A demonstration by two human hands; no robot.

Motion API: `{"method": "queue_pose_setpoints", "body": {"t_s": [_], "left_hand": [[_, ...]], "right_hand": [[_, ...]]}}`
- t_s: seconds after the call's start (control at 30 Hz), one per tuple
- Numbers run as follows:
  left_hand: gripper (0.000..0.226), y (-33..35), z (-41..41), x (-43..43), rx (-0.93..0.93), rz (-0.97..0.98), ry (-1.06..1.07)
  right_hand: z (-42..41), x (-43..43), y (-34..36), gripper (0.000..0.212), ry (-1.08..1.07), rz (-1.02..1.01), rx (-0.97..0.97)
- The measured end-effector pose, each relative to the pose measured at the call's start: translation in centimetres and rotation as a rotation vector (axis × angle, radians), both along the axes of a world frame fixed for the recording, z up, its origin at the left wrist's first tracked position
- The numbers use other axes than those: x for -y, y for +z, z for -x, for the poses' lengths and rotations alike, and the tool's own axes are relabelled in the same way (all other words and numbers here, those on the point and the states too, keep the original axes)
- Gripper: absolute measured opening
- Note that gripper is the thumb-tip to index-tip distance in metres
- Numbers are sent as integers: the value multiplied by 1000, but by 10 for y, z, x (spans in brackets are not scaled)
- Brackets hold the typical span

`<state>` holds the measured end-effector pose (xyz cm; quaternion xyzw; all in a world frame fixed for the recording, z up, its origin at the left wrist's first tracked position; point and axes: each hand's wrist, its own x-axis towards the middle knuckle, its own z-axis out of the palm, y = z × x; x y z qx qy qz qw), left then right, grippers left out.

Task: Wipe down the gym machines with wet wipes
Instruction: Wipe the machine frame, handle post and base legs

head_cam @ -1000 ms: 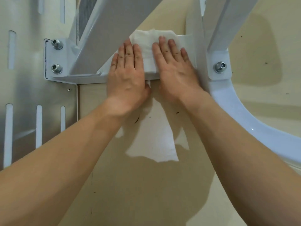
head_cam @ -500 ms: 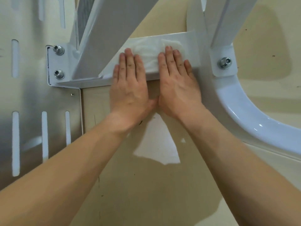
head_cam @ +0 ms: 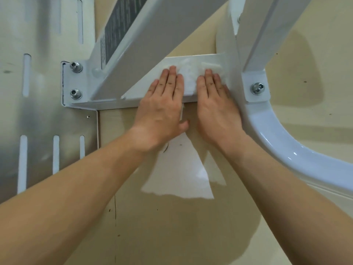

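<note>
both hands lie flat on one thin white wet wipe [head_cam: 191, 75], spread across the flat white painted metal crossbar [head_cam: 139, 92] at the machine's base. left hand [head_cam: 162, 109]: fingers straight and held together, palm down, pressing the wipe's left part. right hand [head_cam: 215, 106]: same, fingers straight and close, pressing the right part, its outer edge touching the curved glossy white tube [head_cam: 286, 150]. some wipe shows bare between the hands and past the fingertips, and a small strip hangs over the bar's near edge. bright white patch on the beige floor [head_cam: 172, 236] below the wrists: more wipe or light, cannot tell. a slanted white metal beam [head_cam: 162, 29] crosses over the bar's left end. a silver hex bolt [head_cam: 257, 88] sits just right of the right hand.

step in hand, likely: wiping the crossbar top. to do it well: flat palms and even pressure so the wipe doesn't bunch, both hands moving together along the bar. cover the corner under the slanted beam and the joint by the tube, then wrap the hanging strip round the front lip. risk: wipe snagging on the bolt head.
</note>
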<state>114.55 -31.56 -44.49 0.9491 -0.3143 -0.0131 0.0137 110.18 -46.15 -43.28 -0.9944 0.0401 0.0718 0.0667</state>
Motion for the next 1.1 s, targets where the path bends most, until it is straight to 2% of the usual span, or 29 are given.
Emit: {"method": "queue_pose_setpoints", "body": {"t_s": [0.13, 0.3, 0.4, 0.47, 0.53, 0.67, 0.77, 0.83, 0.97, 1.03, 1.1], "left_hand": [[103, 3, -17, 7, -51, 33, 52], [81, 4, 13, -24, -28, 53, -46], [70, 1, 10, -24, -9, 138, 12], [63, -1, 6, -17, -10, 183, 64], [53, -4, 8, -18, 28, 244, 59], [41, -5, 12, -47, 116, 356, -124], [33, 13, 15, -66, 8, 368, -125], [20, 26, 20, -85, -81, 353, -109], [15, 52, 33, -150, -61, 265, -102], [7, 62, 33, -179, -19, 223, 2], [12, 67, 35, -193, -13, 209, 170]], "right_hand": [[-33, 12, 3, 55, 1, 2, -62], [9, -4, -5, 64, 93, -25, 26], [-15, -6, 1, 60, 149, -69, -26], [-29, -7, 3, 65, 166, -82, -23], [-25, -10, 1, 64, 151, -157, 51], [-3, -8, -11, 40, 201, -206, 355], [-2, -18, -1, 22, 220, -220, 472], [5, -34, 8, 15, 235, -244, 465], [23, -74, 18, 17, 250, -367, 369], [23, -94, 22, 10, 222, -448, 288], [22, -115, 21, 5, 136, -514, 212]]}}
